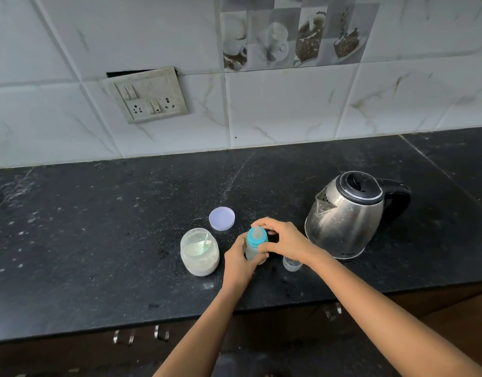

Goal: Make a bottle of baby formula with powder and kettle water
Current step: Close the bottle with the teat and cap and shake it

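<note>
On bottle point(252, 250), right hand point(284, 239), apparently curled.

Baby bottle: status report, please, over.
Left grip holds bottle body; right grip curls round teal collar. Nipple fitted, bottle upright. Powder jar open, lid apart behind it. Nothing blocking.

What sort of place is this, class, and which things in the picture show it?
Most likely a home kitchen: a black speckled stone countertop runs along a white tiled wall, and a steel electric kettle with a black lid stands on it.
</note>
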Available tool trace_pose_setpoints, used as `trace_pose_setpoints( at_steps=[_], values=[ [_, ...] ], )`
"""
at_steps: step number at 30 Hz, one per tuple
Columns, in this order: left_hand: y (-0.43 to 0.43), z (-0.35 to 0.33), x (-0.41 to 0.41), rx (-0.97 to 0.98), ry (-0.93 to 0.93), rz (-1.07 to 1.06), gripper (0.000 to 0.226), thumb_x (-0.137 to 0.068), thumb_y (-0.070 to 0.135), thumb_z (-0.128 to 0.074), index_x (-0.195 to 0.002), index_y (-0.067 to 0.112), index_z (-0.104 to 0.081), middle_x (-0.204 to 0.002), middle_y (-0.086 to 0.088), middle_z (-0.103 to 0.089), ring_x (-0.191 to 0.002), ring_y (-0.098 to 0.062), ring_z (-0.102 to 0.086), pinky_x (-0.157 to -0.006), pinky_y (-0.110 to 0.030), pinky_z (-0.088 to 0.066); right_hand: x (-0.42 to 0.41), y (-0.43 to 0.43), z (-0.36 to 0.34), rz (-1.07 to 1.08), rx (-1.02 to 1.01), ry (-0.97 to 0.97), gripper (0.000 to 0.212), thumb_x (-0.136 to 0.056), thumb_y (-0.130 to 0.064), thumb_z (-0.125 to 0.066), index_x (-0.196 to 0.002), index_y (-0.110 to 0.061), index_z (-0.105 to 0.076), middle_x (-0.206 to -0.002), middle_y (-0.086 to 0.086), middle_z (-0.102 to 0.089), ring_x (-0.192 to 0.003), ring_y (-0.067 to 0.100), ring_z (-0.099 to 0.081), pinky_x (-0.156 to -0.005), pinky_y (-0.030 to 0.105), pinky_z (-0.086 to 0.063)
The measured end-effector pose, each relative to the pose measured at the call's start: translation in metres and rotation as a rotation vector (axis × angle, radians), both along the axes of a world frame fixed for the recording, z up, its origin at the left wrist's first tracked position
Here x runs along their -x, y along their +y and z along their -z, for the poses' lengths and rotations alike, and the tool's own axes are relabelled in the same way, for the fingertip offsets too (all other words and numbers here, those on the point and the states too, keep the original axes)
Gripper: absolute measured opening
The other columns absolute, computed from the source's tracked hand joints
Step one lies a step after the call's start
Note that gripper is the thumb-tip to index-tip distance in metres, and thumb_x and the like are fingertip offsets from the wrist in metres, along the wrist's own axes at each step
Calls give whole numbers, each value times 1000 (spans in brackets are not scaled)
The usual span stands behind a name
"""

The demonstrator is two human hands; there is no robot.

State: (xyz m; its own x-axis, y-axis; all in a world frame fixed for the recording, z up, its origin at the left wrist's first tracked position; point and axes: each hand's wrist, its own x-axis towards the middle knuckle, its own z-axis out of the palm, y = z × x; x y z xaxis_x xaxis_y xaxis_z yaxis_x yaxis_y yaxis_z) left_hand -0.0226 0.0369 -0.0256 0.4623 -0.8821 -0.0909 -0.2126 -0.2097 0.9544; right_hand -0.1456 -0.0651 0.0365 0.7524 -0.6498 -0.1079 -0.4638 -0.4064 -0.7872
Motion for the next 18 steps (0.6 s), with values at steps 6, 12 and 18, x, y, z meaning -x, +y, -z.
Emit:
trace_pose_setpoints(
  at_steps=[6, 12, 18],
  values=[
    [1, 0, -1, 10, 37, -12, 61, -72, 11, -82, -110, 46, -52, -111, 21, -65, -108, 6, -59, -88, -11, -44, 0, 9, 12, 110, 30, -31, 51, -76, -26, -79, -121, -33, -58, -117, -19, -62, -112, 1, -54, -102, 31, -45],
    [1, -2, -2, 2, 29, -8, 65, -69, 7, -83, -108, 47, -50, -107, 20, -66, -100, 10, -61, -80, -8, -47, -13, 22, 8, 228, 308, 174, 59, -59, -56, -82, -81, -20, -41, -92, -4, -49, -89, 13, -46, -68, 27, -38],
    [1, -1, -4, -32, 2, 13, 59, -71, 17, -84, -111, 45, -50, -106, 27, -63, -103, 14, -57, -87, -8, -44, 0, 12, 1, 117, -6, 38, 73, -72, -28, -80, -133, -24, -41, -139, -9, -37, -124, 5, -36, -102, 27, -37]
  ],
)
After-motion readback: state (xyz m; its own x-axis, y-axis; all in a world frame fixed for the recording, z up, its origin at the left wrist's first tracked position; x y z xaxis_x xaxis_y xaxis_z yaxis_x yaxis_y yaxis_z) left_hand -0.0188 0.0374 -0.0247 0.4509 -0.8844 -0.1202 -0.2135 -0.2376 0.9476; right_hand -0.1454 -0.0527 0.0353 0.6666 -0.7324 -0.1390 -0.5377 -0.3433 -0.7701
